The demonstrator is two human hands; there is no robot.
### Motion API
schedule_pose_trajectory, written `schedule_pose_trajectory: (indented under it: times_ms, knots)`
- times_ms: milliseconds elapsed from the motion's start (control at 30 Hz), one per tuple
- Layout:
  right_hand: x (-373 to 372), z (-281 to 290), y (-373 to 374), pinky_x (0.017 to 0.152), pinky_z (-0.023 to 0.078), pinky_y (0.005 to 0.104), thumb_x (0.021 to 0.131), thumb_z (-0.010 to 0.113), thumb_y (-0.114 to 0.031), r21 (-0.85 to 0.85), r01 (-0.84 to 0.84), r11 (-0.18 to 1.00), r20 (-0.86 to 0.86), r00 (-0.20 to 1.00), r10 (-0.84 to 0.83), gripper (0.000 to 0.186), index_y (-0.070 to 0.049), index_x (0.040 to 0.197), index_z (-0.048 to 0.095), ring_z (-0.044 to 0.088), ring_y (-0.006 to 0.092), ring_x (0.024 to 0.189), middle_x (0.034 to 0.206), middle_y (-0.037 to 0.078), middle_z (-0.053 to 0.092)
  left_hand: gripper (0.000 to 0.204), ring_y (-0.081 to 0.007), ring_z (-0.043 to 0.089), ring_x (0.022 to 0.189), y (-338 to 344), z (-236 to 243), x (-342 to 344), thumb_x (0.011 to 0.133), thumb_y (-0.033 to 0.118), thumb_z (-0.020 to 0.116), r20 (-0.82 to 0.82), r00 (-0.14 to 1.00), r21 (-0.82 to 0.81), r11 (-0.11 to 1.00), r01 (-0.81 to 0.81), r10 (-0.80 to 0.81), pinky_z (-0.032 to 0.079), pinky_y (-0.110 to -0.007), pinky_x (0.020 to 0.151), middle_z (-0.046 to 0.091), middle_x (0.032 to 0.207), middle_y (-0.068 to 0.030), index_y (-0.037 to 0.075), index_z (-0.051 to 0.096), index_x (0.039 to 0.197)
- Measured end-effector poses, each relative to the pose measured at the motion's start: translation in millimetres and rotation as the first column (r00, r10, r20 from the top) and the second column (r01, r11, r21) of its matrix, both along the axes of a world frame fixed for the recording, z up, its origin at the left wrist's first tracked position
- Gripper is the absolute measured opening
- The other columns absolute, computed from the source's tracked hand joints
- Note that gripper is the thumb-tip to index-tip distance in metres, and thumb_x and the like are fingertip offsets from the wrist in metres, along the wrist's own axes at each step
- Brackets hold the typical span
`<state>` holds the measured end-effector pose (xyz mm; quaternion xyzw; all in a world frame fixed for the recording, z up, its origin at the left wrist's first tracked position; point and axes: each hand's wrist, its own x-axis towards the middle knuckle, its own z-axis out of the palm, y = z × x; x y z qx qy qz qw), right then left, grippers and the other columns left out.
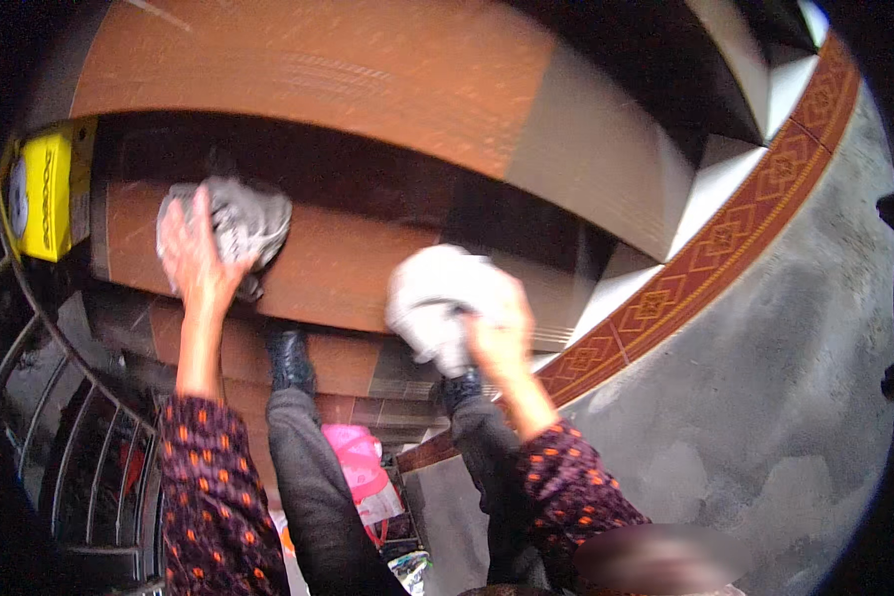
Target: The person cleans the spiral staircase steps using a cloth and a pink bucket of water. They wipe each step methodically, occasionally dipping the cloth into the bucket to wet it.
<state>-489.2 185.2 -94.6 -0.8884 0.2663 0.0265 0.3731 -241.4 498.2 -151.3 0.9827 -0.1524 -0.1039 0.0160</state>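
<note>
My left hand (201, 273) rests over a bunched grey cloth (258, 221), its thumb apart from the fingers. That cloth lies on the orange-brown tread (343, 263) of a tiled stair. To the right, my right hand (504, 338) is closed around a crumpled white cloth (435, 288) near the grey end of the same step. Part of the right fingers is hidden by the cloth, and both cloths look slightly blurred. Whether the white cloth touches the step I cannot tell.
A yellow box (47, 194) stands at the step's left end, by a dark metal railing (99, 392). More steps rise ahead. A patterned red-brown border (725, 238) edges the grey wall (755, 417) on the right. Something pink (356, 459) lies below, between my legs.
</note>
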Motion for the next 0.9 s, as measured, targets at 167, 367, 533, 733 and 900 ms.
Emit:
schedule_pose_trajectory:
  times_ms: [167,367,533,733,900]
  knots:
    - [-76,-56,-120,0.108,0.04,0.0397,0.091,0.065,-0.025,0.009,0.769,0.64,-0.3,0.612,-0.731,0.054,-0.007,0.14,0.05,0.053,0.0293,0.126,0.137,0.017,0.056,0.049,-0.0348,0.061,0.106,-5,-16,5,0.066,0.009,0.07,-0.176,0.976,-0.273,0.946,-0.176,0.131,0.046,-0.049,0.092,0.066,0.104,-0.0137,0.01,0.062,0.114]
    - [21,-133,-42,0.097,0.044,0.0492,0.084,0.065,-0.035,-0.565,0.252,0.786,-0.275,0.841,-0.467,0.042,-0.007,0.116,0.064,0.057,0.0379,0.11,0.114,0.021,0.062,0.031,-0.0086,0.053,0.078,16,94,-77,0.062,-0.005,0.059,-0.853,0.515,-0.454,0.604,-0.655,-0.082,0.046,-0.026,0.07,0.057,0.081,0.0007,0.006,0.06,0.092]
    - [155,-126,124,0.085,0.041,0.0575,0.073,0.069,-0.031,-0.549,-0.041,0.835,-0.239,0.965,-0.11,0.042,-0.014,0.111,0.068,0.052,0.0386,0.108,0.115,0.017,0.061,0.033,-0.033,0.068,0.086,36,187,-159,0.073,0.019,0.071,-0.92,-0.072,-0.372,0.916,-0.153,-0.386,0.054,-0.042,0.071,0.068,0.095,-0.0163,0.009,0.062,0.103]
    - [167,-77,272,0.098,0.034,0.0621,0.07,0.064,-0.008,-0.043,-0.437,0.898,-0.102,0.896,0.431,0.063,-0.023,0.131,0.061,0.043,0.0379,0.127,0.147,0.014,0.044,0.056,-0.0319,0.048,0.132,58,226,-222,0.079,0.037,0.065,-0.738,0.001,-0.656,0.717,-0.237,-0.675,0.033,-0.044,0.114,0.058,0.135,-0.0143,0.01,0.059,0.128]
    - [138,-88,301,0.099,0.039,0.0548,0.072,0.064,-0.004,0.015,-0.36,0.933,0.054,0.932,0.359,0.054,-0.023,0.122,0.066,0.05,0.0355,0.129,0.139,0.013,0.054,0.042,-0.0323,0.055,0.124,73,216,-215,0.078,0.03,0.058,-0.696,-0.31,-0.708,0.692,0.142,-0.648,0.039,-0.044,0.107,0.063,0.127,-0.0145,0.009,0.069,0.113]
